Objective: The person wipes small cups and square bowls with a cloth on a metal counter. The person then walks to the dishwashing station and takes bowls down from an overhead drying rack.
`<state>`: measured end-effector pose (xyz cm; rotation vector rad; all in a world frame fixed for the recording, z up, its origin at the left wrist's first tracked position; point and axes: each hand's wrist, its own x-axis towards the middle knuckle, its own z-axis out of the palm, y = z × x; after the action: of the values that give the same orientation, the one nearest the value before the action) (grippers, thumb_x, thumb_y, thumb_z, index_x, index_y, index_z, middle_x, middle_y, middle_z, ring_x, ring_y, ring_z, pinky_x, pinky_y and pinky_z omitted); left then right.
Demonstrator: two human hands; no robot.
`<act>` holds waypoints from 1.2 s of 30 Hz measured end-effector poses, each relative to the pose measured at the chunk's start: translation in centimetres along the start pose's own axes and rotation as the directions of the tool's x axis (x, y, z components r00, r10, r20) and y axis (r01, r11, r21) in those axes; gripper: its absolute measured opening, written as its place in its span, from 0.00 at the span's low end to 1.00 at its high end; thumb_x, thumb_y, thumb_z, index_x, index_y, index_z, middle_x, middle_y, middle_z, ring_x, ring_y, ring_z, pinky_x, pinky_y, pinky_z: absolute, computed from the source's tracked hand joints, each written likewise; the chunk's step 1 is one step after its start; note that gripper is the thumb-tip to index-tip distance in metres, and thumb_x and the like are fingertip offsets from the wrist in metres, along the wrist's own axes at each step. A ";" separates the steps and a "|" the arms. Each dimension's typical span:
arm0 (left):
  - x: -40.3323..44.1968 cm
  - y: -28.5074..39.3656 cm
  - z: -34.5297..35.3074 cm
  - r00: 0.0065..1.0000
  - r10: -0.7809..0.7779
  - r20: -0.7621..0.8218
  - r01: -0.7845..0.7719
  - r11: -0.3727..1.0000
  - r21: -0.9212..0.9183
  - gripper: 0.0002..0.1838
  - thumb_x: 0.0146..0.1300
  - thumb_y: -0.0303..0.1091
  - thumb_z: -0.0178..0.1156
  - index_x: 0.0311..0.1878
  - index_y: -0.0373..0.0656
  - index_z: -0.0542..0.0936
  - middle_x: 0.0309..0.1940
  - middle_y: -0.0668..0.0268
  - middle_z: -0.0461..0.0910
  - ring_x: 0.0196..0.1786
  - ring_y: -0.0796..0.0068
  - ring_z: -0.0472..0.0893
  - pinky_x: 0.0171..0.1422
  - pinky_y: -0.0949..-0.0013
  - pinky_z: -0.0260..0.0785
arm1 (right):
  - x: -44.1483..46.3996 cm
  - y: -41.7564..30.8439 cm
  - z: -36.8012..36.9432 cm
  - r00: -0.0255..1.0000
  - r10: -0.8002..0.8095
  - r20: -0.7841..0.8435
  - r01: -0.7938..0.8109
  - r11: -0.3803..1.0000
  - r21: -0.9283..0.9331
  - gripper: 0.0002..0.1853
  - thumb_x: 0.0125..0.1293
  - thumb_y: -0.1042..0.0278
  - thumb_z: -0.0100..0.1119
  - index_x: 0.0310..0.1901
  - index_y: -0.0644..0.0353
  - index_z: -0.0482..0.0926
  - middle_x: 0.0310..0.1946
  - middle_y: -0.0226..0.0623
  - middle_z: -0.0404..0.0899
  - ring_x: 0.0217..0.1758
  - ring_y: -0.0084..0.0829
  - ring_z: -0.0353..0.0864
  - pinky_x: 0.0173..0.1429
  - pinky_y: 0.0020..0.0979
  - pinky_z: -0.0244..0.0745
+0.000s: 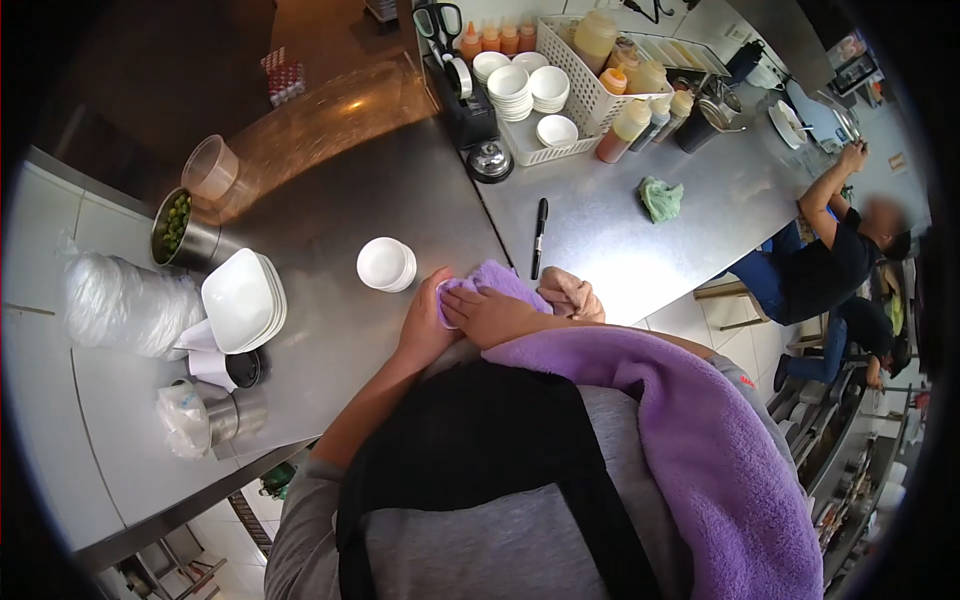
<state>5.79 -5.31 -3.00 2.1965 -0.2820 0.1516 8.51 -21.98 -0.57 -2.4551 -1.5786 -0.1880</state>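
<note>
My left hand (425, 320) is curled round what looks like a small white bowl, mostly hidden, with only a bit of pale rim showing. Pressed against it, my right hand (495, 315) has its fingers on a purple towel (690, 430), one end bunched at the bowl. The rest of the towel drapes over my right forearm and down my side. A short stack of small white bowls (384, 264) stands just beyond my left hand. To the right of my hands lie a crumpled brownish cloth (571, 295) and a black marker (540, 238).
At left are stacked square white dishes (240, 300), bagged plastic items (130, 305) and a metal pot (180, 228) of green pieces. White bowls, sauce bottles (622, 130) and a call bell (489, 161) stand at the back. A green cloth (660, 199) lies right; people work beyond.
</note>
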 end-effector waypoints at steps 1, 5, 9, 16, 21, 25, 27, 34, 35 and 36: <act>0.3 0.1 -0.1 0.997 0.070 0.012 -0.070 0.997 0.016 0.46 0.38 0.30 0.75 0.63 0.41 0.61 0.56 0.52 0.72 0.59 0.51 0.73 0.62 0.58 0.66 | 0.0 0.2 -0.5 1.000 0.006 -0.002 -0.006 1.000 -0.002 0.14 0.58 0.69 0.50 0.44 0.63 0.79 0.56 0.37 0.73 0.64 0.36 0.67 0.60 0.40 0.68; 0.4 0.6 0.0 0.997 0.015 0.074 -0.013 0.999 -0.035 0.48 0.38 0.31 0.76 0.64 0.42 0.60 0.56 0.52 0.72 0.59 0.51 0.73 0.61 0.58 0.67 | 1.5 1.7 -5.6 0.919 0.048 0.391 -0.038 0.999 -0.032 0.17 0.61 0.66 0.50 0.51 0.59 0.77 0.61 0.43 0.70 0.69 0.36 0.63 0.67 0.49 0.59; 0.5 0.0 0.1 1.000 -0.018 0.021 0.019 0.998 -0.062 0.50 0.37 0.33 0.77 0.65 0.42 0.59 0.56 0.52 0.73 0.57 0.51 0.75 0.59 0.57 0.69 | 1.2 0.2 -3.0 0.985 0.010 0.171 -0.012 1.000 0.010 0.19 0.61 0.65 0.51 0.54 0.55 0.76 0.64 0.45 0.68 0.72 0.38 0.59 0.69 0.58 0.53; 0.3 0.5 0.3 0.992 -0.128 0.019 0.128 0.991 -0.048 0.50 0.38 0.40 0.78 0.64 0.40 0.60 0.57 0.51 0.71 0.58 0.51 0.74 0.59 0.57 0.69 | 1.1 1.6 -6.0 0.917 0.035 0.398 0.030 0.987 -0.157 0.20 0.62 0.65 0.50 0.57 0.48 0.75 0.64 0.39 0.68 0.74 0.39 0.55 0.70 0.61 0.51; -0.2 1.0 0.0 0.998 -0.057 0.033 0.057 0.998 0.009 0.49 0.39 0.41 0.77 0.63 0.40 0.60 0.57 0.50 0.71 0.57 0.51 0.75 0.59 0.58 0.69 | -0.1 1.9 -4.3 0.911 -0.041 0.409 -0.048 0.977 0.207 0.23 0.54 0.68 0.56 0.55 0.50 0.76 0.64 0.27 0.69 0.75 0.36 0.52 0.73 0.57 0.49; 0.0 1.4 0.3 0.997 -0.074 0.039 0.074 0.997 0.003 0.48 0.39 0.41 0.78 0.62 0.40 0.61 0.56 0.49 0.71 0.57 0.50 0.75 0.59 0.58 0.69 | 0.5 2.3 -5.9 0.909 0.069 0.412 -0.050 0.997 -0.057 0.21 0.59 0.67 0.53 0.56 0.53 0.76 0.61 0.28 0.71 0.73 0.38 0.56 0.71 0.58 0.51; 0.1 0.8 0.5 0.999 -0.028 0.020 0.028 1.000 -0.004 0.47 0.39 0.41 0.78 0.62 0.40 0.61 0.56 0.50 0.71 0.58 0.50 0.74 0.60 0.57 0.68 | -0.3 1.6 -4.2 0.990 -0.040 0.137 0.041 0.999 -0.005 0.19 0.58 0.70 0.54 0.53 0.54 0.78 0.58 0.31 0.73 0.70 0.39 0.60 0.69 0.50 0.56; 0.5 2.8 -0.1 0.961 0.253 -0.114 -0.222 0.947 0.231 0.37 0.43 0.36 0.74 0.57 0.44 0.68 0.54 0.55 0.72 0.58 0.53 0.72 0.62 0.56 0.65 | -0.7 5.1 -7.0 0.997 0.055 0.052 -0.070 0.942 0.330 0.18 0.52 0.79 0.55 0.46 0.59 0.80 0.50 0.39 0.77 0.55 0.43 0.74 0.59 0.34 0.69; 0.5 3.0 -0.3 0.960 0.252 -0.118 -0.221 0.948 0.228 0.37 0.43 0.36 0.74 0.57 0.44 0.68 0.54 0.55 0.72 0.58 0.53 0.72 0.62 0.56 0.65 | -1.0 6.0 -6.3 0.970 0.219 -0.103 -0.149 0.879 0.454 0.20 0.50 0.83 0.51 0.48 0.61 0.78 0.49 0.42 0.78 0.52 0.42 0.76 0.59 0.34 0.70; 0.5 3.1 -0.6 0.973 0.229 0.018 -0.224 0.933 0.282 0.29 0.45 0.34 0.72 0.52 0.45 0.73 0.51 0.58 0.74 0.55 0.56 0.73 0.60 0.57 0.65 | -1.0 6.4 -6.2 0.892 0.389 -0.231 -0.194 0.791 0.581 0.23 0.49 0.87 0.47 0.49 0.63 0.76 0.47 0.44 0.78 0.49 0.41 0.78 0.58 0.34 0.71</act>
<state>5.44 -6.66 -0.13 2.4388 -0.5345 0.3555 13.94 -26.93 4.53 -2.0345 -0.9146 -0.0844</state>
